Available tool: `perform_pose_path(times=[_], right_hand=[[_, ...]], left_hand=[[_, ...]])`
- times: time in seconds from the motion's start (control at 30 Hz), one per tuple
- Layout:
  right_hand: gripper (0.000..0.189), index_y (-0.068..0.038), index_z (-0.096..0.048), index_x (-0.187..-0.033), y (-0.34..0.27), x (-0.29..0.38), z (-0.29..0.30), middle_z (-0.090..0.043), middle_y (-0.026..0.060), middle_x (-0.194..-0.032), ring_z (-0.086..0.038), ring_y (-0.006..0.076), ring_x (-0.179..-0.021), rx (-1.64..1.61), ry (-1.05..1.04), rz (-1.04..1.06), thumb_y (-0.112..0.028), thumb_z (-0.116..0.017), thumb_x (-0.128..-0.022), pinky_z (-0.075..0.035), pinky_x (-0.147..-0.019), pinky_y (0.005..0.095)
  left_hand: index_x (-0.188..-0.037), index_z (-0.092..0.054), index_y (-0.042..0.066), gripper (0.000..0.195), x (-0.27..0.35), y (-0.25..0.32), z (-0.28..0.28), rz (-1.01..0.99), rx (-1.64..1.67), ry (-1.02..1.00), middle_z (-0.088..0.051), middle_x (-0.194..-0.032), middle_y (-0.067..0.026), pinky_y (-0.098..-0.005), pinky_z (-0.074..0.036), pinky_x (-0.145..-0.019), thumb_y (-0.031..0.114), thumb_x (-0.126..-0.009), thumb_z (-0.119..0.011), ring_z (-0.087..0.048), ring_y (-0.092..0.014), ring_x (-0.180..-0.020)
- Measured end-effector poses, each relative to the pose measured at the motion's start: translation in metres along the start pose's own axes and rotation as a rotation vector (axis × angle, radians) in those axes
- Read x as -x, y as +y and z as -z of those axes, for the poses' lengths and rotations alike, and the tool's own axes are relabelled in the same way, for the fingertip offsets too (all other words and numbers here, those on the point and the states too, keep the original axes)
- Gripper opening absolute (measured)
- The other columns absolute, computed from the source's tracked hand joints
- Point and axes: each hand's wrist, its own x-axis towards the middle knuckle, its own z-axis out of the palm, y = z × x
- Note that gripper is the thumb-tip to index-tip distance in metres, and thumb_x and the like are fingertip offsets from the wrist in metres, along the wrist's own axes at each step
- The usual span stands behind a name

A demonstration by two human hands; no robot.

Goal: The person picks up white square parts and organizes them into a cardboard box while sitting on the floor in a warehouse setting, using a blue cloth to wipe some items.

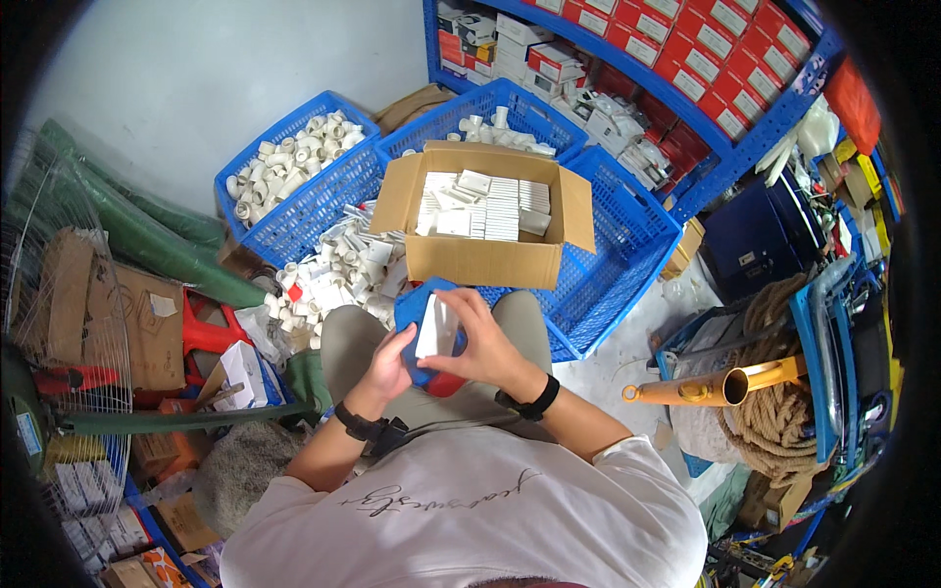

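Note:
My left hand [392, 364] holds a blue cloth [413, 309] against one side of a flat white plastic plate [437, 329]. Thumb and fingers of my right hand [481, 338] grip the same plate by its ends, over my lap. Just beyond both hands, an open cardboard box [481, 263] holds rows of similar white plates [502, 209] standing on edge, with several lying loose on top. A heap of white plastic pipe fittings [342, 268] lies left of the box.
Blue plastic crates [625, 220] surround the box; the left crate [294, 213] holds white pipe fittings. Blue shelving [706, 147] with red boxes [691, 66] stands behind. Coiled rope [772, 411] and an orange metal tube [684, 391] are at right, green rolls [147, 220] and a wire guard [81, 331] at left.

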Motion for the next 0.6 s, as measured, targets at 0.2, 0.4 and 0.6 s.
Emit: perform_pose_path(times=[0.2,0.4,0.6], right_hand=[[0.083,-0.001,-0.040,-0.125,-0.013,-0.006,0.003,-0.043,0.0161,-0.114,-0.044,0.0297,-0.106,-0.031,0.091,0.056,-0.027,-0.082,-0.058,-0.038,-0.090,0.0372],[0.082,-0.001,-0.040,-0.124,-0.004,0.000,-0.003,-0.043,0.0161,-0.113,-0.045,0.0302,-0.105,-0.028,-0.005,0.031,-0.027,-0.082,-0.058,-0.040,-0.087,0.0364],[0.081,-0.001,-0.041,-0.124,0.003,-0.004,0.000,-0.044,0.0163,-0.112,-0.045,0.0309,-0.104,0.022,0.088,0.039,-0.026,-0.082,-0.058,-0.040,-0.087,0.0363]], left_hand=[[-0.129,-0.034,0.000,0.043,0.003,-0.011,-0.001,0.060,0.057,0.040,-0.049,-0.122,-0.0121,-0.0359,-0.039,-0.095,0.024,-0.093,-0.035,-0.050,-0.022,-0.111],[-0.127,-0.036,0.000,0.042,0.006,-0.006,0.007,-0.060,-0.038,-0.024,-0.050,-0.120,-0.0112,-0.0346,-0.041,-0.093,0.025,-0.094,-0.034,-0.051,-0.021,-0.109],[-0.127,-0.035,-0.002,0.041,0.009,-0.009,0.010,0.085,0.006,0.055,-0.050,-0.120,-0.0128,-0.0353,-0.040,-0.094,0.022,-0.093,-0.035,-0.051,-0.022,-0.109]])
